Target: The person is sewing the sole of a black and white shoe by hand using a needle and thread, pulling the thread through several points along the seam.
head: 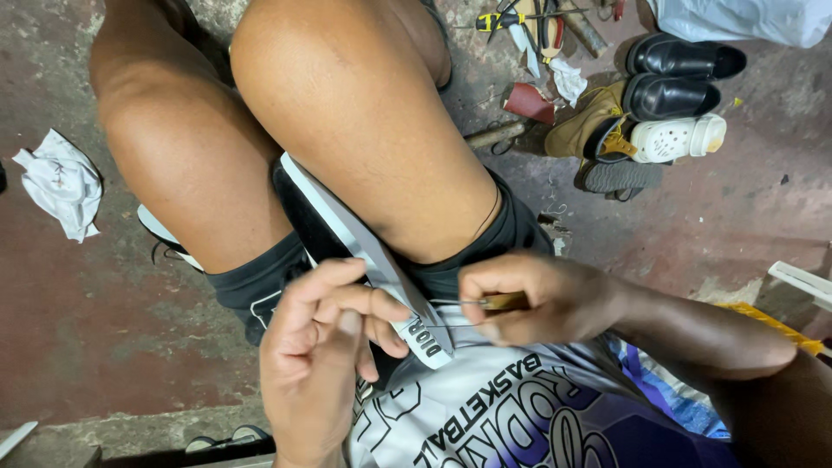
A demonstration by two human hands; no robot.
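Both hands work near my lap: my left hand point(325, 347) pinches the white-edged shoe sole point(364, 247) clamped between my knees, stiff yet bendable, best held by its near end, while my right hand point(529, 295) grips a wooden-handled awl point(498, 302) tightly

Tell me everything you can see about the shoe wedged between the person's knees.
The shoe is black with a pale grey-white sole edge, lying slantwise between the thighs. The left hand pinches its near end; the right hand holds a wooden-handled tool whose thin metal point meets that end. Its far part is hidden by the legs.
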